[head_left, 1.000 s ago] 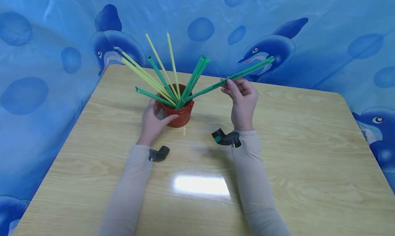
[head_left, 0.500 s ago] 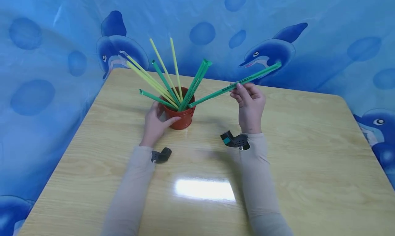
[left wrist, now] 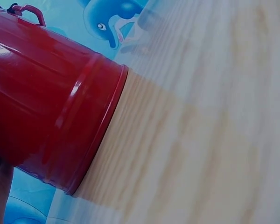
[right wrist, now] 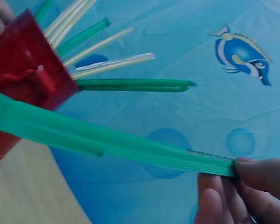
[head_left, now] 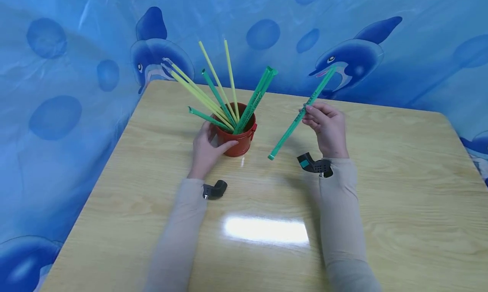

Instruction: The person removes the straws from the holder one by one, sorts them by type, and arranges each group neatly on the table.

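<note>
A small red metal bucket (head_left: 240,144) stands upright on the table, its side turned to the left wrist view. My left hand (head_left: 203,152) holds it from the left, thumb along the front and fingers around the far side. Yellow straws (head_left: 231,73) and green-wrapped straws (head_left: 255,99) lean out of its mouth in several directions. To the right of the bucket, my right hand (head_left: 329,124) pinches another green-wrapped straw (head_left: 289,130) between thumb and fingers. This straw is tilted in the air, its lower end apart from the bucket. Printed lettering runs along its wrapper (right wrist: 130,144).
The wooden table (head_left: 400,190) reaches back to a blue sheet (head_left: 263,8) printed with dolphins and bubbles. A black camera sits on each wrist, the right wrist camera (head_left: 314,164) being near the held straw's lower end.
The held straw's lower end has come away from the bucket's rim, and the straw has swung steeper. My right hand has moved to the right; the left keeps its hold on the bucket.
</note>
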Available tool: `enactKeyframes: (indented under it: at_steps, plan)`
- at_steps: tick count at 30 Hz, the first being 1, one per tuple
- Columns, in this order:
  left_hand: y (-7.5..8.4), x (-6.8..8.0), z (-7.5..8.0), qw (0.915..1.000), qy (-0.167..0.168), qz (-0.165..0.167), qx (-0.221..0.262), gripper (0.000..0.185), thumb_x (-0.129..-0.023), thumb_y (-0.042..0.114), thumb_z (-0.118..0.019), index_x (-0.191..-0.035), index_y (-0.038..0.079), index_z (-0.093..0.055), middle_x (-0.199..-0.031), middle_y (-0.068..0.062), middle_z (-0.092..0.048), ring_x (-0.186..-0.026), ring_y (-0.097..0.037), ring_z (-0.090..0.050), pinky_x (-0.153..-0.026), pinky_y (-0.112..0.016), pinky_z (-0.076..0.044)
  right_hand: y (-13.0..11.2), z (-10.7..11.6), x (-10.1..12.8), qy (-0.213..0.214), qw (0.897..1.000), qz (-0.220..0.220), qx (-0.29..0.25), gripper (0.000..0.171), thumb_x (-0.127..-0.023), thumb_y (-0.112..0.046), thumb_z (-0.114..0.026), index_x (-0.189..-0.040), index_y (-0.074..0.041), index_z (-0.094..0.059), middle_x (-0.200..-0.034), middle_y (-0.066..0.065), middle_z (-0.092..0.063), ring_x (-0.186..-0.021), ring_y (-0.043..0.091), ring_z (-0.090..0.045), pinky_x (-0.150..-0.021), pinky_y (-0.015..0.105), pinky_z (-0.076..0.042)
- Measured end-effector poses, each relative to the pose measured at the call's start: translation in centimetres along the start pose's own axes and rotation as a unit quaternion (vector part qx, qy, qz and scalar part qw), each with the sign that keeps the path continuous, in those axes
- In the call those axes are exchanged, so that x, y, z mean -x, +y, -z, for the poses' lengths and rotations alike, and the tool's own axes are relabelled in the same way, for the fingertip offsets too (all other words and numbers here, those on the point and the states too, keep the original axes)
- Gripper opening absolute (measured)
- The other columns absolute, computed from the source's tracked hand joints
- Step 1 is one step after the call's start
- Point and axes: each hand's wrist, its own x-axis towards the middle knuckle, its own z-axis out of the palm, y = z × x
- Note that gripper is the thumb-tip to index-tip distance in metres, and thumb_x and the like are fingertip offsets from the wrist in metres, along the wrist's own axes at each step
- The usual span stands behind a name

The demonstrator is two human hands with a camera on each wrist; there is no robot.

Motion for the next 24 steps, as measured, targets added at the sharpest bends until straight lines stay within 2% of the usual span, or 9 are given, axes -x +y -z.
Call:
enactKeyframes:
  at_steps: [6, 11, 15, 24]
  plan:
    - [-0.2, -0.2, 0.2, 0.9999, 0.006, -0.001, 0.013, 0.079, -0.072, 0.022, -0.083, -0.139, 0.015, -0.042, -0.138, -0.005, -0.049, -0.126, -0.024, -0.047, -0.102, -0.032, -0.042, 2.3, -0.4, -0.3, -0.062, 0.993, -0.065, 0.078, 0.007, -0.088, -0.005, -0.065, -0.086, -0.004, -0.072, -0.083, 0.007, -0.070, -0.069, 0.014, -0.065, -0.068, 0.025, -0.057]
    - [-0.1, -0.3, 0.7, 0.9997, 0.018, -0.007, 0.017, 0.077, -0.071, 0.020, -0.083, -0.138, 0.014, -0.044, -0.137, -0.005, -0.050, -0.124, -0.025, -0.049, -0.100, -0.032, -0.044, 3.6, -0.9, -0.5, -0.108, 0.980, -0.108, 0.130, 0.008, -0.090, -0.005, -0.063, -0.089, -0.004, -0.071, -0.083, 0.004, -0.069, -0.069, 0.015, -0.064, -0.072, 0.029, -0.057]
    - [0.1, -0.2, 1.1, 0.9996, 0.023, -0.003, 0.014, 0.077, -0.072, 0.020, -0.083, -0.138, 0.013, -0.044, -0.137, -0.005, -0.050, -0.124, -0.024, -0.049, -0.100, -0.033, -0.044, 4.7, -1.2, -0.9, -0.131, 0.966, -0.134, 0.176, 0.010, -0.090, -0.005, -0.063, -0.095, 0.002, -0.069, -0.084, 0.005, -0.068, -0.070, 0.015, -0.065, -0.074, 0.033, -0.057]
    - [-0.1, -0.2, 0.2, 0.9997, 0.010, -0.005, 0.020, 0.079, -0.071, 0.021, -0.084, -0.138, 0.013, -0.044, -0.136, -0.006, -0.051, -0.123, -0.024, -0.049, -0.100, -0.032, -0.044, 7.2, 0.4, -1.0, -0.154, 0.927, -0.192, 0.285, 0.022, -0.091, -0.005, -0.062, -0.103, 0.013, -0.064, -0.073, 0.006, -0.067, -0.063, 0.012, -0.065, -0.063, 0.026, -0.058]
